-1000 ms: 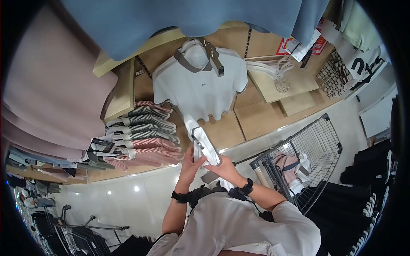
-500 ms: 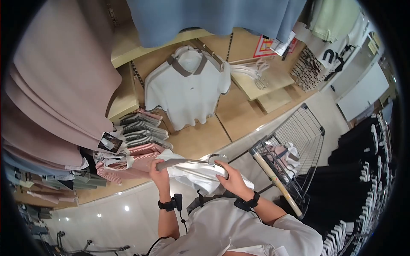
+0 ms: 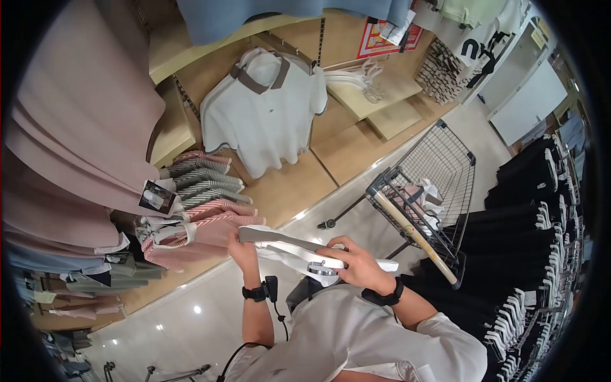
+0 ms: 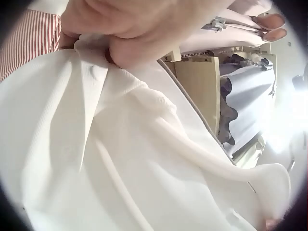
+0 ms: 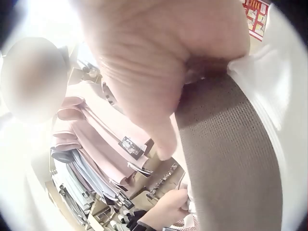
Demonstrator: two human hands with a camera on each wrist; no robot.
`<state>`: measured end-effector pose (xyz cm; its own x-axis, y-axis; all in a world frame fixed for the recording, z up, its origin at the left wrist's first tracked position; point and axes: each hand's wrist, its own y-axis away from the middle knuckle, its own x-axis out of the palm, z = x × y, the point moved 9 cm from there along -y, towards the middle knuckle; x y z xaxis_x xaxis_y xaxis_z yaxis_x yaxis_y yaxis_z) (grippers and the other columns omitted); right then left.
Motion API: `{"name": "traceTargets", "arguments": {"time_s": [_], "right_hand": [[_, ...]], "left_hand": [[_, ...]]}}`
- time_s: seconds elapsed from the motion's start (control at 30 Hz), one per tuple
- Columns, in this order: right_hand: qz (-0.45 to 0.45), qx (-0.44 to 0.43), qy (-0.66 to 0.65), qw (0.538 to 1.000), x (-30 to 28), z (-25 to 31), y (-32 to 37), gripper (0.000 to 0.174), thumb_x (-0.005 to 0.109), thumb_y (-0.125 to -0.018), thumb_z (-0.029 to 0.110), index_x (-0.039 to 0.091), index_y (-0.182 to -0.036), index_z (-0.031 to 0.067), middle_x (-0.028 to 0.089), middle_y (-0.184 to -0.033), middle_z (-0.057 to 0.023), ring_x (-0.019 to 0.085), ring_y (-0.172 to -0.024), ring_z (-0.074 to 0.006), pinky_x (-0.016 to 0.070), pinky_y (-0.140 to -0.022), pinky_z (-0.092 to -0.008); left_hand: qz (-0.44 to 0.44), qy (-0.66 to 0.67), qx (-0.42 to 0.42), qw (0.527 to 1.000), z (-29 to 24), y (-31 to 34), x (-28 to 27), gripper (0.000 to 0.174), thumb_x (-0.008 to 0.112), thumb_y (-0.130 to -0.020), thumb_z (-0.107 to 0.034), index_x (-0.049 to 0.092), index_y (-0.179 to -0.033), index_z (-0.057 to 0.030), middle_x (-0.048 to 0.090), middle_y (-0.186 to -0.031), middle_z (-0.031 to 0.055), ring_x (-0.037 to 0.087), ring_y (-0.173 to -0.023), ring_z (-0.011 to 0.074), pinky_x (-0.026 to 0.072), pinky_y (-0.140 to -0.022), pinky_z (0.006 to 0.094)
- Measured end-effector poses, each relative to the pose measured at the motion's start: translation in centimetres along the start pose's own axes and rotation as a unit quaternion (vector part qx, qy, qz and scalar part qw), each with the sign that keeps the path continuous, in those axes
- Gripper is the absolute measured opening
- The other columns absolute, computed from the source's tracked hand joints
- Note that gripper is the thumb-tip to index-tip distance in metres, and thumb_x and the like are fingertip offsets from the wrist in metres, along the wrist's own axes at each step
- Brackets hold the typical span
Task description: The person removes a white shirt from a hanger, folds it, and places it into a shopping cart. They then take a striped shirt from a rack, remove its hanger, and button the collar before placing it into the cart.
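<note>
Both grips are holding one white polo shirt (image 3: pixel 289 256), which is lying across the person's chest just off the handle end of the wire cart (image 3: pixel 445 159): the left hand (image 3: pixel 244 247) is pinching a fold of the white knit between thumb and curled fingers, as the left wrist view is showing, and the right hand (image 3: pixel 356 264) is wrapping its fingers over the grey-brown collar band (image 5: pixel 231 159) with white cloth bunching beside it. Between the two hands the shirt's long axis is running nearly level, slanting a little nearer the body at the right-hand end, so one end is pointing at the cart and the other away from it toward the folded striped shirts (image 3: pixel 203 197) on the wooden shelf (image 3: pixel 286 191) beyond. The right hand is sitting nearer the cart, close to its pale handle bar (image 3: pixel 414 237); the left hand is holding the far end, well apart from the cart and near the striped stack. A small metal piece (image 3: pixel 320 270), perhaps a hanger's hook, is showing under the right hand, though it is too small to be sure. Inside the cart's basket some pink and white garments (image 3: pixel 423 194) are lying. Farther from the cart, up the wall, a second white polo (image 3: pixel 264 121) is hanging on display, and on the cart's other side dark clothes (image 3: pixel 534 210) are hanging in a row
</note>
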<state>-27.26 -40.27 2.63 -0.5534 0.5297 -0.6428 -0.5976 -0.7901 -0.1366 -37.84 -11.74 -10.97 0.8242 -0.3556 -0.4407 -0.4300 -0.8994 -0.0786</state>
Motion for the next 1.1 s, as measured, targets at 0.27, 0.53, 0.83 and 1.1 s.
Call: {"name": "traceTargets", "arguments": {"time_s": [0.27, 0.53, 0.83, 1.1], "right_hand": [[-0.051, 0.039, -0.022, 0.998, -3.3, -3.0, 1.8, 0.036, 0.073, -0.083, 0.025, 0.067, -0.117, 0.0136, 0.062, -0.101, -0.0073, 0.064, -0.080, -0.0280, 0.0515, -0.070, -0.0364], [-0.028, -0.074, -0.027, 0.996, -7.7, -4.2, 7.3, 0.030, 0.076, -0.074, 0.013, 0.068, -0.101, 0.0012, 0.058, -0.122, -0.0123, 0.056, -0.115, -0.0312, 0.0475, -0.095, -0.0378], [0.074, -0.196, -0.151, 0.966, -13.1, -1.4, 13.3, 0.046, 0.065, -0.067, -0.005, 0.064, -0.113, 0.0006, 0.057, -0.133, -0.0118, 0.040, -0.136, -0.0332, 0.0486, -0.100, -0.0390], [0.111, -0.273, -0.253, 0.921, -16.2, 3.6, 13.9, 0.061, 0.071, -0.057, -0.004, 0.069, -0.118, 0.0063, 0.064, -0.128, -0.0036, 0.051, -0.099, -0.0226, 0.0406, -0.084, -0.0312]], "left_hand": [[0.201, -0.027, 0.126, 0.971, -7.1, 6.0, 1.4, 0.057, 0.071, -0.073, -0.005, 0.053, -0.127, 0.0000, 0.050, -0.116, 0.0243, 0.053, -0.109, 0.0383, 0.0422, -0.096, 0.0406], [0.034, -0.201, 0.132, 0.970, -9.0, 7.6, -2.2, 0.037, 0.061, -0.070, 0.008, 0.068, -0.106, -0.0009, 0.059, -0.099, 0.0199, 0.058, -0.095, 0.0401, 0.0471, -0.087, 0.0400], [0.159, 0.172, -0.250, 0.939, -1.2, 12.2, -4.3, 0.022, 0.056, -0.081, 0.008, 0.066, -0.099, 0.0034, 0.069, -0.096, 0.0147, 0.067, -0.087, 0.0251, 0.0542, -0.075, 0.0357], [0.200, 0.332, -0.203, 0.899, -11.5, 20.3, -2.4, 0.054, 0.051, -0.080, 0.006, 0.048, -0.134, 0.0008, 0.062, -0.116, 0.0148, 0.066, -0.095, 0.0239, 0.0535, -0.081, 0.0326]]}}
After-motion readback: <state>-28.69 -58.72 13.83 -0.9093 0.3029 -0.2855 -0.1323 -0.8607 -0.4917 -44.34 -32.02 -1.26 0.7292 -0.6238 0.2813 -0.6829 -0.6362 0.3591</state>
